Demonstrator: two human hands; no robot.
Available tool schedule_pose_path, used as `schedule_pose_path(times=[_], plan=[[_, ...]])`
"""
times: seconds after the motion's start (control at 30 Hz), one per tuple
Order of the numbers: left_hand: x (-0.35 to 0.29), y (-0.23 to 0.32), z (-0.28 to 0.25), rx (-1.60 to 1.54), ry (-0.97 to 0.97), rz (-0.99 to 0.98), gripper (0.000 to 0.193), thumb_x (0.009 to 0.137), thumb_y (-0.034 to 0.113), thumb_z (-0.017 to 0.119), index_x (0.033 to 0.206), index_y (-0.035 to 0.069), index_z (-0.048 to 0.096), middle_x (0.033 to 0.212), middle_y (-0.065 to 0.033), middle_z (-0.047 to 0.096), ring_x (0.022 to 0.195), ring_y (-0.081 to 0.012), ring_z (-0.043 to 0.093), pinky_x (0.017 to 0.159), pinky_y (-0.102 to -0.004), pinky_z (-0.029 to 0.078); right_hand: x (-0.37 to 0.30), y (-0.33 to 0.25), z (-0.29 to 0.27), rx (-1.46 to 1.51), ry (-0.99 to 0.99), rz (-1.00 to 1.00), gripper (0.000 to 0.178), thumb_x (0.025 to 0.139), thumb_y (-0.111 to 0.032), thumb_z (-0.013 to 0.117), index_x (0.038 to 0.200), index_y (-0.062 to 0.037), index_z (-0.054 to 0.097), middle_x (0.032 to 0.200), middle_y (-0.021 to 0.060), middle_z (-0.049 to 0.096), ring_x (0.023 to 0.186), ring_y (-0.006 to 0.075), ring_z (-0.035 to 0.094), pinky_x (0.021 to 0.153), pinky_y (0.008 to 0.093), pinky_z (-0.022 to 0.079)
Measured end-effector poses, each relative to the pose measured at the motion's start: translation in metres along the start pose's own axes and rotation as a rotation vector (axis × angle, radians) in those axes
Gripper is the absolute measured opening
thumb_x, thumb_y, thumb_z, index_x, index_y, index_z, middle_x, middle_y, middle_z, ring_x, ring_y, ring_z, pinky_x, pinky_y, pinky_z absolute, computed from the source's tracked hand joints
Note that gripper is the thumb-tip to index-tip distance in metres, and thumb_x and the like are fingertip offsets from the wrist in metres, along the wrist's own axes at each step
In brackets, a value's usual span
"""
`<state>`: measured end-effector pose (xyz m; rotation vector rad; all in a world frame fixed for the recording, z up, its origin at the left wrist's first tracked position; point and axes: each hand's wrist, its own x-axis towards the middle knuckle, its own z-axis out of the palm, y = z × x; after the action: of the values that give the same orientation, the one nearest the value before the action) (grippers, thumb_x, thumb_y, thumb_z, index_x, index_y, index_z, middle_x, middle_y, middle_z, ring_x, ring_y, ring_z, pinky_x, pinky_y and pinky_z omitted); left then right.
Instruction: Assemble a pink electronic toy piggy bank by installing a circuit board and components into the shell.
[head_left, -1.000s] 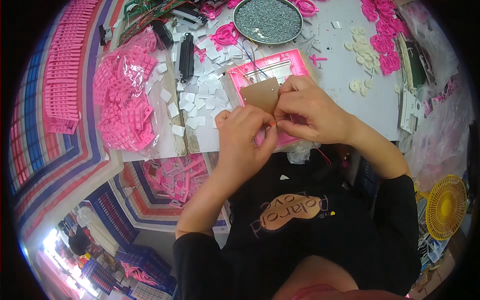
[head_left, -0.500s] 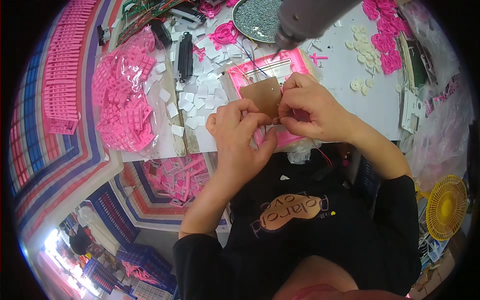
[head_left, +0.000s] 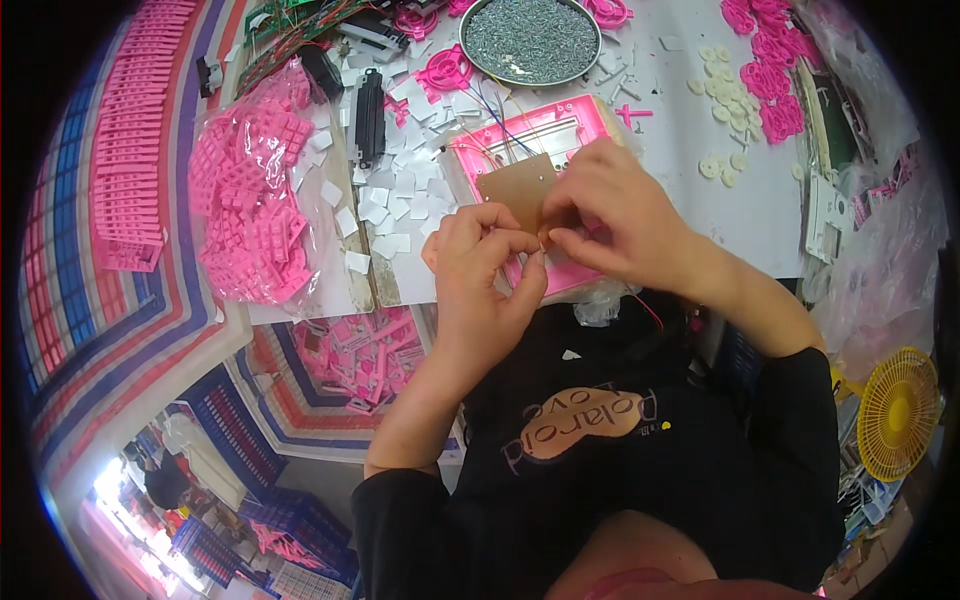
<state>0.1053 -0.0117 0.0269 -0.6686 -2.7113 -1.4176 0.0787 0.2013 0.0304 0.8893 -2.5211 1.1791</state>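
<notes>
A pink plastic housing (head_left: pixel 590 120) lies at the table's near edge, with a brown circuit board (head_left: pixel 512 192) in it. Several thin wires (head_left: pixel 508 130) in blue, yellow and red run out past the board's far side. At the board's near edge my left hand (head_left: pixel 482 270) pinches thumb and forefinger together. My right hand (head_left: pixel 625 215) meets it there, fingers closed in a pinch over the board's right side. Whatever lies between the fingertips is too small and too covered to make out.
Beyond the housing stands a round tray of small screws (head_left: pixel 530 40). A bag of pink parts (head_left: pixel 255 190) lies left, near scattered white pieces (head_left: pixel 395 200) and a black bar-shaped part (head_left: pixel 369 118). Cream discs (head_left: pixel 725 105) and pink rings (head_left: pixel 775 70) lie right.
The dark grey tool over the screw tray has gone out of view. My right hand has shifted slightly left over the board; both hands stay pinched close together.
</notes>
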Motion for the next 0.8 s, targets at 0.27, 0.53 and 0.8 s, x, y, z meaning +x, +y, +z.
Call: schedule_pose_path(times=[0.27, 0.53, 0.8], plan=[[-0.006, 0.004, 0.012, -0.146, 0.103, -0.055, 0.013, 0.081, -0.003, 0.073, 0.092, 0.002, 0.068, 0.103, -0.0091, 0.054, 0.095, -0.0196, 0.054, 0.083, -0.0301, 0.044, -0.029, -0.038, 0.011, 0.391, 0.087, 0.391, 0.025, 0.080, -0.001, 0.074, 0.103, -0.0017, 0.066, 0.096, 0.0118, 0.067, 0.072, 0.0269, 0.066, 0.061, 0.0332, 0.053], [-0.001, 0.014, -0.007, -0.354, -0.151, -0.435, 0.008, 0.092, 0.006, 0.066, 0.100, 0.002, 0.067, 0.078, -0.0062, 0.063, 0.066, -0.0133, 0.059, 0.058, -0.0261, 0.045, -0.030, -0.029, 0.018, 0.111, 0.131, 0.071, 0.019, 0.079, 0.000, 0.074, 0.096, -0.0014, 0.066, 0.093, 0.0112, 0.068, 0.072, 0.0266, 0.067, 0.061, 0.0331, 0.054], [0.022, -0.008, -0.028, -0.589, -0.413, -0.540, 0.017, 0.095, 0.007, 0.067, 0.110, -0.001, 0.066, 0.082, -0.0033, 0.068, 0.065, -0.0052, 0.063, 0.054, -0.0222, 0.048, -0.024, -0.026, 0.018, -0.085, 0.005, -0.139, 0.026, 0.071, -0.009, 0.075, 0.096, -0.0024, 0.067, 0.100, 0.0089, 0.065, 0.088, 0.0269, 0.065, 0.068, 0.0332, 0.055]])
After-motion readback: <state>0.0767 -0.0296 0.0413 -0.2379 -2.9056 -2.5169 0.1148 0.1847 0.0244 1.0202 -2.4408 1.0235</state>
